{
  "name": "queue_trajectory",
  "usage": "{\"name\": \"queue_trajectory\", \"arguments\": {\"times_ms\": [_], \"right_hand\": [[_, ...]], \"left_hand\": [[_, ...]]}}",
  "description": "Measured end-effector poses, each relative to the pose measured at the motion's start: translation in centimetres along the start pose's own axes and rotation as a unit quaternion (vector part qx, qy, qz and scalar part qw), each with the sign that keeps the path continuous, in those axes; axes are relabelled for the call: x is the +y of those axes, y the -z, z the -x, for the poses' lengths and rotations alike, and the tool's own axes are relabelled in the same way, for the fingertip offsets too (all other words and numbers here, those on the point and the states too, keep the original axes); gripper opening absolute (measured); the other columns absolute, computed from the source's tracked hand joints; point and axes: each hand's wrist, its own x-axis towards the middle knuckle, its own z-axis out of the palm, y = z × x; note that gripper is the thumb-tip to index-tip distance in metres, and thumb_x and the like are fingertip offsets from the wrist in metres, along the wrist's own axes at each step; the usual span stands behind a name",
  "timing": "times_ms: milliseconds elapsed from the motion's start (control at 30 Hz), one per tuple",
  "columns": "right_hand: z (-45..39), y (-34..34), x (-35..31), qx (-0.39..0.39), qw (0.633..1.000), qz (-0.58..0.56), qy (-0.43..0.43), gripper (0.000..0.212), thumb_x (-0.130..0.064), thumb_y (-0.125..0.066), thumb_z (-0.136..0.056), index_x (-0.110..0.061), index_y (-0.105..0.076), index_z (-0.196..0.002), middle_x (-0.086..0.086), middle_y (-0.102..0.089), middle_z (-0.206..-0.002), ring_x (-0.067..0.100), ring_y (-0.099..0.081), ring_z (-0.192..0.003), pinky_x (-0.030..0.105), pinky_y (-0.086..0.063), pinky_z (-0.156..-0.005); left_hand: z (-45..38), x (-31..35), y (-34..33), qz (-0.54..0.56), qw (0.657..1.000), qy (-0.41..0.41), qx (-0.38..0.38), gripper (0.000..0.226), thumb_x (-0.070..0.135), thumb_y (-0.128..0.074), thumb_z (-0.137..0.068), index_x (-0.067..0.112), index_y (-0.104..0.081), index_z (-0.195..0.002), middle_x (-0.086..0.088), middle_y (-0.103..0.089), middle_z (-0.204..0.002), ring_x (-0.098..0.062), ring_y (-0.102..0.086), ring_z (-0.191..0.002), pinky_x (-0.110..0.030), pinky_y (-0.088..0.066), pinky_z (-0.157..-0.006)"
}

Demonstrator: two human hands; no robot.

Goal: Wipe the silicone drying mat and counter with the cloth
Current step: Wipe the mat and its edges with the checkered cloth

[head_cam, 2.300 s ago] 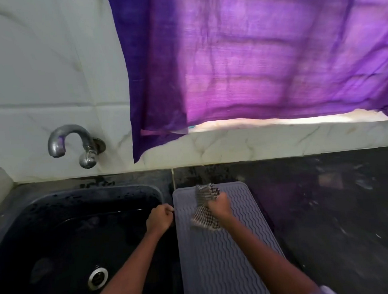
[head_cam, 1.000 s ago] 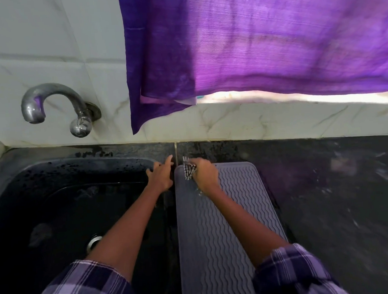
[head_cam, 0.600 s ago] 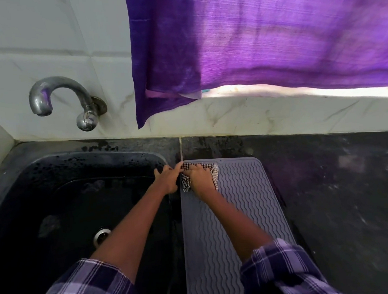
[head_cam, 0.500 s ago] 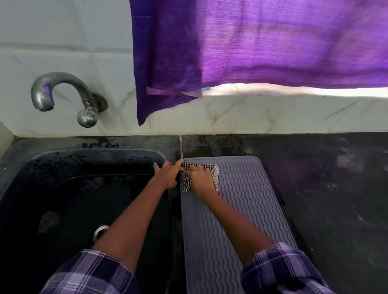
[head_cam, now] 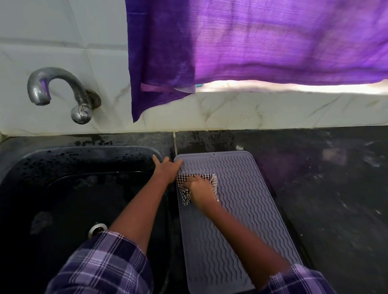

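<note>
beside the sink (head_cam: 54, 167), the silicone drying mat (head_cam: 248, 222) lies on the dark tabletop (head_cam: 337, 195), long axis running away from the person. right hand (head_cam: 199, 187), fingers pressed together on the checked cloth (head_cam: 185, 195), sits near the far end; most unwiped length lies nearer the body. left hand (head_cam: 166, 169), fingers spread, pins the far-left corner.

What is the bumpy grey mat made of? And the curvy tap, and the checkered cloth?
The mat looks like soft, matte silicone or rubber: moulded wavy ridges, rounded corners, lying flat on the counter. The tap looks like metal: grey and shiny with bright reflections, though a bit dulled. The cloth under the right hand looks like woven fabric: a checked weave, crumpled into folds.
</note>
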Motion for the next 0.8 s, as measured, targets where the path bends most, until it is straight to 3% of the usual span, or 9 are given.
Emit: {"name": "queue_trajectory", "arguments": {"times_ms": [100, 167, 233, 300, 367, 467, 667, 800], "right_hand": [[1.1, 0.2, 0.2, -0.027, 0.999, -0.028, 0.002, 0.041, -0.003, -0.05, -0.087, -0.016, -0.064, -0.123, 0.008, -0.061, -0.129, 0.025, -0.053, -0.12, 0.034, -0.044, -0.099], [0.9, 1.5, 1.2, -0.04, 0.994, -0.093, -0.043, 0.032, -0.005, -0.052, -0.088, -0.008, -0.069, -0.115, 0.015, -0.067, -0.12, 0.029, -0.061, -0.112, 0.037, -0.049, -0.098], [0.2, 3.0, 2.5, 0.003, 0.973, -0.202, -0.115, 0.023, -0.004, -0.053, -0.089, 0.004, -0.071, -0.101, 0.02, -0.071, -0.104, 0.03, -0.066, -0.097, 0.039, -0.053, -0.087], [-0.5, 4.4, 2.7, 0.101, 0.943, -0.267, -0.168, 0.017, 0.0, -0.054, -0.087, 0.003, -0.071, -0.09, 0.02, -0.07, -0.09, 0.026, -0.065, -0.085, 0.037, -0.051, -0.076], [-1.3, 4.8, 1.9, 0.141, 0.949, -0.223, -0.175, 0.025, -0.001, -0.057, -0.085, -0.004, -0.072, -0.104, 0.017, -0.073, -0.1, 0.027, -0.068, -0.091, 0.036, -0.053, -0.08], [-1.2, 2.9, -0.6, 0.003, 0.985, -0.103, -0.139, 0.032, -0.012, -0.052, -0.092, -0.015, -0.065, -0.121, 0.013, -0.067, -0.122, 0.029, -0.063, -0.111, 0.037, -0.047, -0.097], [-0.1, 2.8, -1.3, -0.05, 0.992, -0.043, -0.106, 0.04, -0.008, -0.042, -0.095, -0.019, -0.06, -0.129, 0.013, -0.063, -0.128, 0.028, -0.06, -0.118, 0.037, -0.049, -0.1], [1.0, 2.5, -1.8, -0.053, 0.992, -0.038, -0.112, 0.038, -0.007, -0.041, -0.095, -0.013, -0.061, -0.128, 0.014, -0.062, -0.13, 0.029, -0.058, -0.121, 0.036, -0.045, -0.102]], "left_hand": [[0.5, -0.1, 0.0, 0.009, 1.0, -0.016, -0.014, 0.068, 0.014, -0.042, -0.099, 0.019, -0.003, -0.155, -0.017, -0.014, -0.159, -0.042, -0.002, -0.147, -0.064, 0.002, -0.115], [0.9, -0.3, -0.6, 0.042, 0.999, -0.028, 0.0, 0.069, 0.014, -0.045, -0.097, 0.017, -0.008, -0.155, -0.018, -0.021, -0.156, -0.037, -0.009, -0.147, -0.064, 0.001, -0.116], [1.1, -0.5, -1.2, 0.068, 0.997, -0.022, 0.036, 0.071, 0.007, -0.048, -0.093, 0.016, -0.013, -0.154, -0.02, -0.034, -0.148, -0.032, -0.02, -0.144, -0.063, -0.004, -0.116], [1.2, -0.7, -1.8, 0.1, 0.993, -0.008, 0.066, 0.073, 0.001, -0.051, -0.089, 0.017, -0.018, -0.152, -0.017, -0.043, -0.141, -0.03, -0.027, -0.14, -0.06, -0.011, -0.116], [1.3, -0.9, -2.4, 0.135, 0.985, 0.006, 0.105, 0.072, 0.0, -0.054, -0.087, 0.018, -0.024, -0.15, -0.012, -0.05, -0.138, -0.029, -0.033, -0.137, -0.057, -0.018, -0.115], [1.4, -0.8, -3.2, 0.177, 0.966, 0.014, 0.186, 0.066, 0.001, -0.055, -0.085, 0.018, -0.034, -0.145, 0.001, -0.059, -0.134, -0.025, -0.04, -0.133, -0.051, -0.025, -0.115], [2.1, 0.7, -4.3, 0.104, 0.993, -0.021, 0.059, 0.06, 0.003, -0.048, -0.09, 0.015, -0.033, -0.146, -0.015, -0.05, -0.138, -0.029, -0.036, -0.136, -0.064, -0.006, -0.114], [1.9, 0.0, -3.5, 0.124, 0.988, -0.022, 0.09, 0.048, 0.005, -0.05, -0.089, 0.015, -0.047, -0.136, -0.016, -0.051, -0.133, -0.029, -0.035, -0.137, -0.066, -0.004, -0.114]]}}
